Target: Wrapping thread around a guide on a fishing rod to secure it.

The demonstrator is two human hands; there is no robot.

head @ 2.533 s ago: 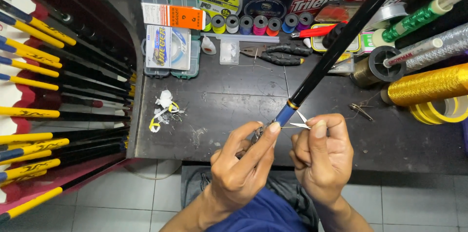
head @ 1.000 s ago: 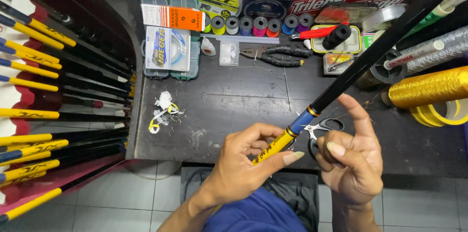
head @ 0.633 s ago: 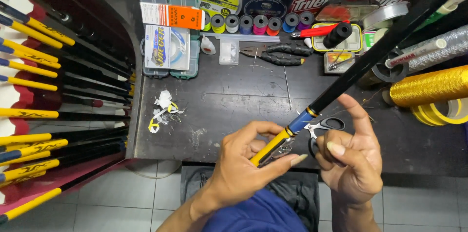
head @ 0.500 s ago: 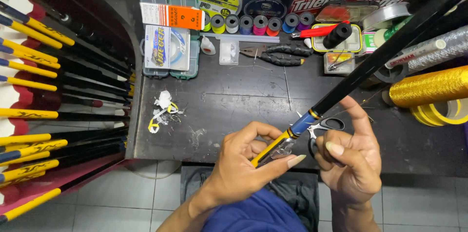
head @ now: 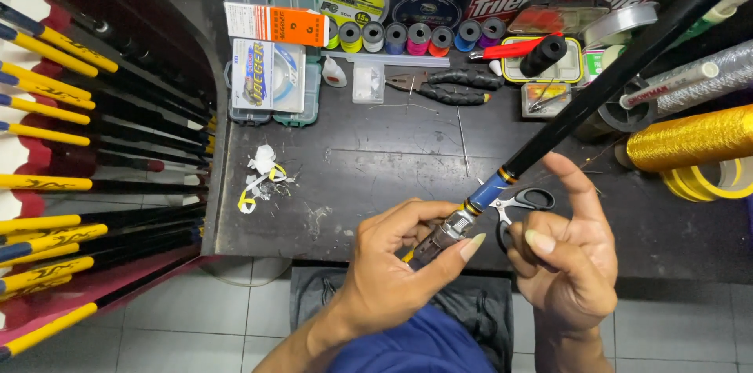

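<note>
My left hand [head: 396, 263] grips the lower end of a long black fishing rod [head: 620, 63], fingers around a grey metal section [head: 445, 236] just below a blue wrapped band [head: 488, 191]. The rod slants up to the top right corner. My right hand [head: 569, 267] sits beside the rod on its right, index finger raised, and holds small black-handled scissors [head: 524, 202] whose blades touch the blue band.
A dark workbench [head: 376, 161] carries tackle boxes [head: 267, 75], a row of coloured thread spools [head: 416, 34], black pliers [head: 455, 87], a gold thread spool [head: 690, 138], yellow tape rolls [head: 710, 185] and paper scraps [head: 263, 177]. Yellow and black rods [head: 70, 130] fill a rack at left.
The rod has tilted lower and slid toward me. My left hand went from pinching its blue tip to gripping the section below; my right index finger lifted off, scissors still at the band.
</note>
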